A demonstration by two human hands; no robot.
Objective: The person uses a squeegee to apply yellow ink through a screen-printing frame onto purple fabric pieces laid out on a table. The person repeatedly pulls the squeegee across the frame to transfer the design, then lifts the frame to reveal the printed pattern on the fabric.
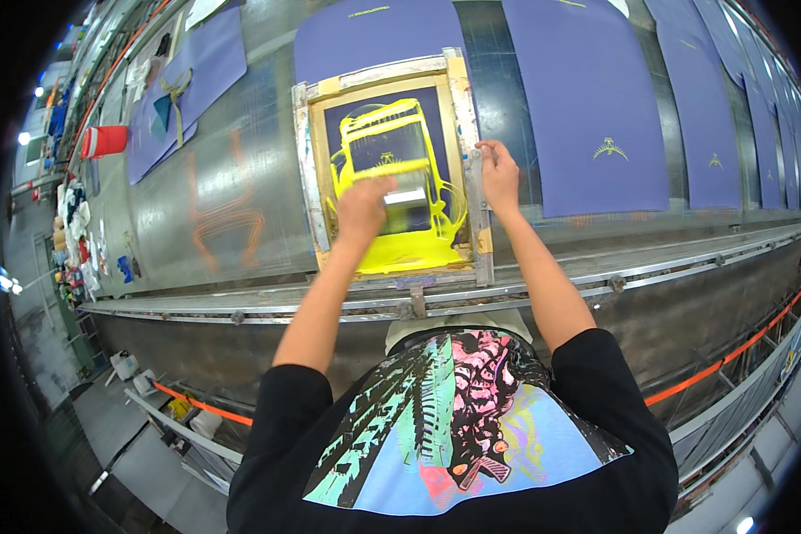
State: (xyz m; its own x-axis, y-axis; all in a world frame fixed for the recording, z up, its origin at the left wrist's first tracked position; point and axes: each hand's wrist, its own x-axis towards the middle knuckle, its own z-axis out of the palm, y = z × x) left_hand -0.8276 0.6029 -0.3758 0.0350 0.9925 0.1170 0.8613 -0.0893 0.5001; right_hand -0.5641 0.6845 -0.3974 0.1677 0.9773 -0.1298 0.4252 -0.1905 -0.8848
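A screen printing frame (459, 98) lies on the long table in front of me, over a purple-blue fabric panel (374, 37). Thick yellow ink (409, 254) is smeared over its mesh, heaviest along the near end and in streaks up the sides. Inside the frame, my left hand (365, 211) is closed around a squeegee (407, 197), which is slightly blurred by motion. A small yellow emblem shows faintly through the mesh beyond the squeegee. At the frame's right side rail, my right hand (498, 178) grips the edge with bent fingers.
More purple-blue panels (587, 116) with small yellow emblems run off to the right. At the left lie loose fabric pieces (196, 80) and a red container (105, 141). A metal rail (614, 283) edges the table near me. Orange smears mark the tabletop (165, 214).
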